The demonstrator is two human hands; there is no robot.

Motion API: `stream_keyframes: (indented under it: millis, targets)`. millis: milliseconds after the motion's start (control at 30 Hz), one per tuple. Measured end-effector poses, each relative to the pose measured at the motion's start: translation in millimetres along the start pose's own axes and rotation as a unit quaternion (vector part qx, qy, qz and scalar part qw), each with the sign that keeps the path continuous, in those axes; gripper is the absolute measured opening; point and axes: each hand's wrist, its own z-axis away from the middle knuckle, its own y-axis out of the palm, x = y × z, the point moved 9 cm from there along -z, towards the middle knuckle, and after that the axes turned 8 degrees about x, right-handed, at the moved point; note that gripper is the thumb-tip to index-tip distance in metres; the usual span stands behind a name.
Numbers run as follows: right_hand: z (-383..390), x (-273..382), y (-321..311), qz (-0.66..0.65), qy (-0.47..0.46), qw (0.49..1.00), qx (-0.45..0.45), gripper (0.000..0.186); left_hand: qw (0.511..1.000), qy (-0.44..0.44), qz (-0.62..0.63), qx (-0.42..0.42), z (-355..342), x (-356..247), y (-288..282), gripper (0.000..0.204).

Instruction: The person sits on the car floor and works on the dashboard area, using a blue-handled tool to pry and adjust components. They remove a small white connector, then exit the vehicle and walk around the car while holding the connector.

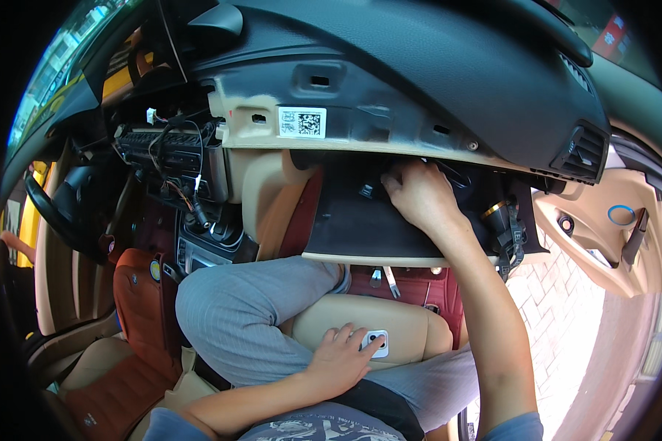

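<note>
My right hand (pixel 419 195) reaches into the open, dark-lined glove box (pixel 375 235), its fingers curled under the dashboard edge. What they hold, if anything, is hidden. A thin black cable (pixel 456 175) runs just right of the fingers, and a small dark connector (pixel 366 191) lies left of the thumb. Low in front of me, my left hand (pixel 340 361) rests with fingers spread on the beige seat (pixel 346 312). Its fingertips touch a white phone (pixel 379 353), which lies camera side up between my legs.
A lanyard (pixel 513 246) hangs over the glove box's right side, by a dark gold-rimmed cylinder (pixel 495 209). Loose wires (pixel 187 195) dangle from the opened centre console at left. Tools (pixel 392 281) lie on the red floor mat. The door (pixel 603 220) stands open at right.
</note>
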Motion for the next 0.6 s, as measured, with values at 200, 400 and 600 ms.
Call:
stream_keyframes:
  millis: [200, 400, 600]
  targets:
    - [-6, -6, 14, 0.022, 0.067, 0.994, 0.078, 0.033, 0.987, 0.058, 0.073, -0.132, -13, 48, -160, 0.030]
    - [10, -25, -2, -0.075, 0.071, 0.993, -0.063, 0.027, 0.975, -0.017, 0.157, -0.158, -115, 127, -193, 0.034]
    - [23, -34, -6, -0.065, 0.067, 0.991, -0.094, 0.024, 0.973, -0.132, 0.120, -0.146, -201, 179, -148, 0.036]
